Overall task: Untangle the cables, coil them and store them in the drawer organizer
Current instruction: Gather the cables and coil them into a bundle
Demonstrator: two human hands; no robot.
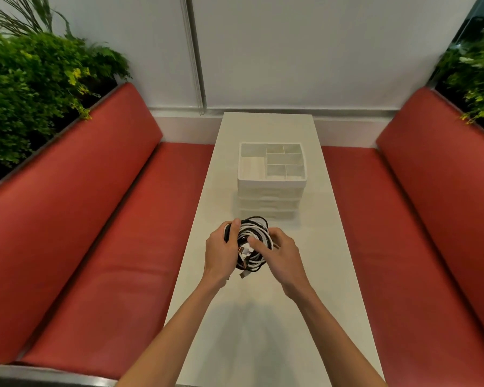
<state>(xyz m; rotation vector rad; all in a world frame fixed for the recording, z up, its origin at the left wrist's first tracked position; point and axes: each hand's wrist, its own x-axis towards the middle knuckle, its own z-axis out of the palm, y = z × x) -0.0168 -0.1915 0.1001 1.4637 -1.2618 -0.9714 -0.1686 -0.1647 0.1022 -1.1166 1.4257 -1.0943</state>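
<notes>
Honestly it's barely started: left hand (221,251) and right hand (282,258) both have fingers curled round the tangled black-and-white cable bundle (254,238) over the counter (263,317), nothing separated or coiled yet, and the drawer organizer (271,181) just behind shows only empty top compartments.

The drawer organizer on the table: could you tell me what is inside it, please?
The drawer organizer shows only bare compartments in its top tray; the tangled cables are held in front of it. Its lower drawers are closed, contents hidden.
</notes>
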